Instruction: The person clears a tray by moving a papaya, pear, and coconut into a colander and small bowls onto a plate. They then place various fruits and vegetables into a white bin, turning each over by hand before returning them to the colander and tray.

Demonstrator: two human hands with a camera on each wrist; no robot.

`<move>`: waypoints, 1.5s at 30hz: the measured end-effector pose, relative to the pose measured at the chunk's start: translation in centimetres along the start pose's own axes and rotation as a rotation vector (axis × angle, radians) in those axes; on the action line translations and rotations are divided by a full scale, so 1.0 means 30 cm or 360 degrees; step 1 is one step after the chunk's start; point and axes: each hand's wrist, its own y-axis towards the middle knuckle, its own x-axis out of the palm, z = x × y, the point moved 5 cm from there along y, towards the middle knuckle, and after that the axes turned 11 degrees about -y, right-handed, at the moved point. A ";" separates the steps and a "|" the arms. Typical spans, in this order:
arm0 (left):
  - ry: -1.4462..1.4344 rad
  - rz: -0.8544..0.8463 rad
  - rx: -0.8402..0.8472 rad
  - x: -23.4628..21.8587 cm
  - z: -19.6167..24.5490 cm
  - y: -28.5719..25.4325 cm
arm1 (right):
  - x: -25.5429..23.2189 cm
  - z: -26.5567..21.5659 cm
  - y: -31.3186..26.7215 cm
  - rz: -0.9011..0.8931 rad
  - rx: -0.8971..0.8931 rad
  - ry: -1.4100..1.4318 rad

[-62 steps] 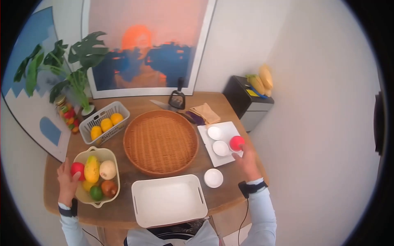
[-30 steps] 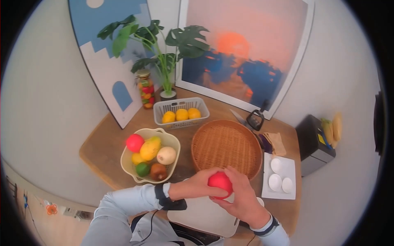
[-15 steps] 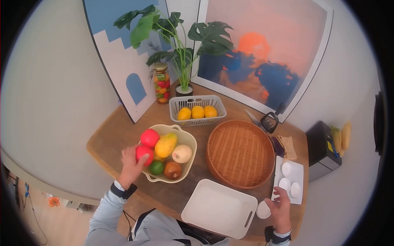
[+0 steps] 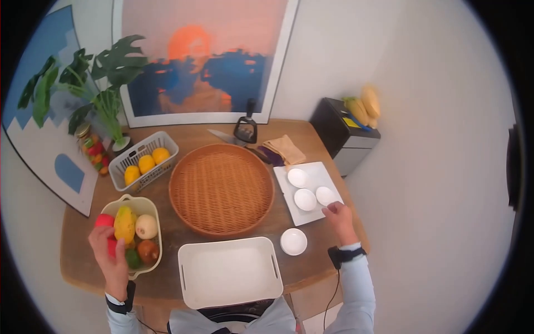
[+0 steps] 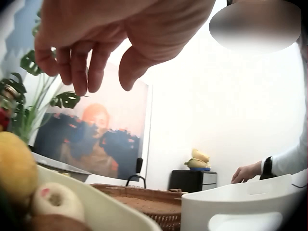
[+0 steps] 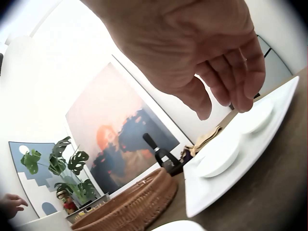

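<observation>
In the head view my left hand (image 4: 109,261) is over the left side of a cream basket (image 4: 150,266). Loosely bent, its fingers hold nothing in the left wrist view. Below it lie two red round fruits (image 4: 104,220), partly covered by the hand. Beside these are a yellow mango-like fruit (image 4: 125,225), a pale round vegetable (image 4: 147,226), a brown round one (image 4: 148,251) and a green one. My right hand (image 4: 340,224) hovers at the near edge of a small white dish (image 4: 326,196) on a square white plate (image 4: 303,217). Its thumb and fingers stand apart, with nothing between them, in the right wrist view.
A round wicker tray (image 4: 221,189) lies mid-table, with a white handled tray (image 4: 230,273) before it. Another white dish (image 4: 293,241) sits beside that tray. Behind are a grey basket (image 4: 116,172) of yellow fruit, a knife (image 4: 221,135) and a folded cloth (image 4: 286,149).
A red fruit went from the right dish through both hands into the cream basket, where the left hand has let it go. The right hand has returned to the emptied dish.
</observation>
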 end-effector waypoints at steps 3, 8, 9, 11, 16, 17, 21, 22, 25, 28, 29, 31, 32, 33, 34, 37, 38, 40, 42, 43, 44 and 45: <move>-0.0318 -0.0414 0.0042 0.176 0.114 0.097 | 0.083 0.137 0.088 -0.0018 0.0114 -0.0085; -0.0566 -0.1216 0.0399 0.641 0.351 0.231 | 0.183 0.122 0.136 -0.0326 0.0406 -0.0051; -0.0619 -0.1358 0.0480 0.753 0.389 0.234 | 0.190 0.099 0.135 -0.0384 0.0468 0.0031; -0.0601 -0.1707 0.0374 0.979 0.444 0.225 | 0.253 0.123 0.153 -0.0372 0.0466 0.0187; -0.0576 -0.1937 0.0140 1.488 0.453 0.144 | 0.316 0.131 0.182 -0.0501 0.0518 0.0295; -0.0534 -0.1873 0.0205 1.556 0.460 0.123 | 0.327 0.138 0.194 -0.0577 0.0495 0.0278; -0.0370 -0.1833 0.0158 1.638 0.534 0.078 | 0.218 0.050 0.112 -0.0584 0.0572 0.0762; -0.0494 -0.1752 0.0199 1.635 0.549 0.067 | 0.190 0.030 0.090 -0.0648 0.0510 0.0781; -0.0227 -0.2184 0.0130 1.655 0.563 0.018 | 0.148 0.004 -0.009 -0.0845 0.0484 0.0765; -0.0008 -0.2593 0.0546 1.664 0.566 -0.102 | 0.135 -0.004 -0.109 -0.1098 0.0464 0.0710; 0.0091 -0.2768 0.0562 1.633 0.584 -0.120 | 0.138 -0.004 -0.136 -0.1116 0.0473 0.0693; 0.0100 -0.2884 0.0398 1.595 0.599 -0.139 | 0.153 -0.006 -0.184 -0.1156 0.0486 0.0659; 0.0097 -0.2860 0.0425 1.588 0.599 -0.154 | 0.158 -0.007 -0.194 -0.1183 0.0466 0.0646; 0.0095 -0.2832 0.0450 1.584 0.600 -0.157 | 0.151 -0.009 -0.193 -0.1190 0.0465 0.0624; 0.0075 -0.2860 0.0461 1.580 0.604 -0.154 | 0.143 -0.014 -0.190 -0.1197 0.0463 0.0602; -0.0153 -0.2991 0.0376 1.592 0.600 -0.109 | 0.133 -0.001 -0.139 -0.1076 0.0480 0.0612; -0.0121 -0.2899 0.0307 1.610 0.596 -0.068 | 0.135 0.009 -0.109 -0.1012 0.0489 0.0624; -0.0063 -0.2710 0.0172 1.644 0.581 0.011 | 0.159 0.034 -0.023 -0.0874 0.0503 0.0683; -0.0200 -0.2130 0.0207 1.730 0.504 0.069 | 0.191 0.052 0.066 -0.0726 0.0506 0.0817; -0.0264 -0.1835 0.0222 1.770 0.464 0.094 | 0.215 0.046 0.107 -0.0651 0.0504 0.0921; -0.0248 -0.1781 0.0196 1.802 0.439 0.103 | 0.239 0.036 0.148 -0.0575 0.0498 0.1027; -0.0232 -0.1725 0.0173 1.835 0.414 0.115 | 0.263 0.029 0.187 -0.0513 0.0493 0.0984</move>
